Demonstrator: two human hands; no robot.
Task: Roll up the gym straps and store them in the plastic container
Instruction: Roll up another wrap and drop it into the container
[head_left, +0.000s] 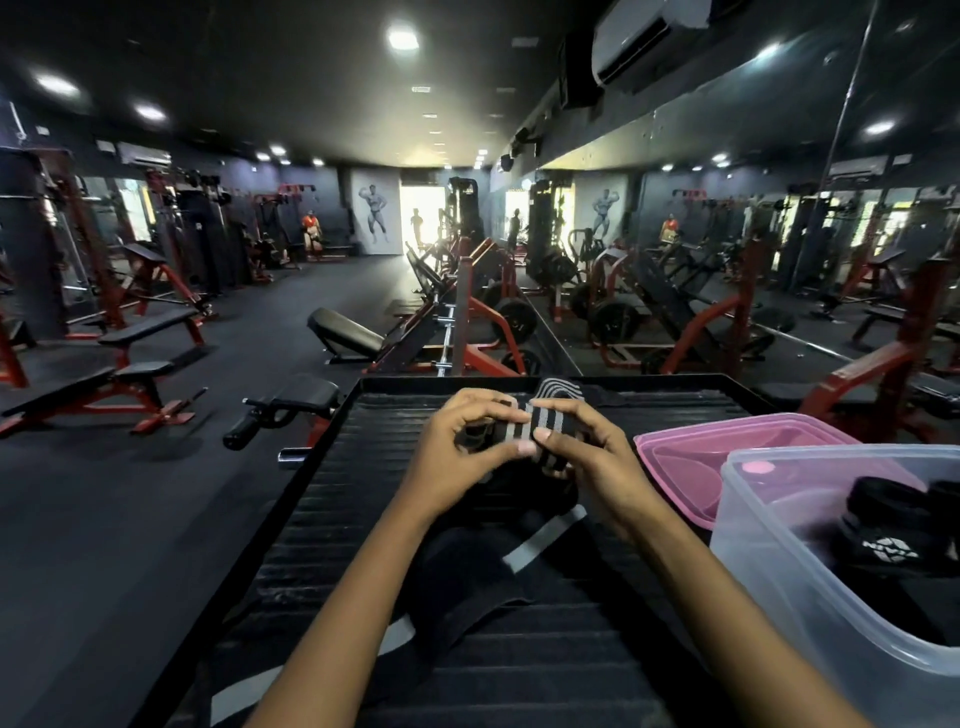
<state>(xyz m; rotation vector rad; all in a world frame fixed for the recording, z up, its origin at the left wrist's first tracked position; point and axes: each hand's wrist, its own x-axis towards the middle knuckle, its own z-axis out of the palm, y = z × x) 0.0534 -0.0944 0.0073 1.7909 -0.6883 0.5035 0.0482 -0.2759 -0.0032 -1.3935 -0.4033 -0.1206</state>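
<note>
A black gym strap with grey stripes (524, 423) is held above the black ribbed platform (332, 493). My left hand (457, 452) grips its left side with curled fingers, and my right hand (587, 457) pinches its right side. The strap's loose tail runs away behind my hands. More black straps with a grey band (540, 540) lie on the platform under my forearms. The clear plastic container (769, 561) stands at the right, holding rolled black straps (883, 525).
A pink lid (691, 447) lies behind the container. Beyond the platform are red-framed benches (130, 343), weight machines and a mirror wall on the right. Open dark floor lies to the left. Distant people stand near the bright doorway (421, 208).
</note>
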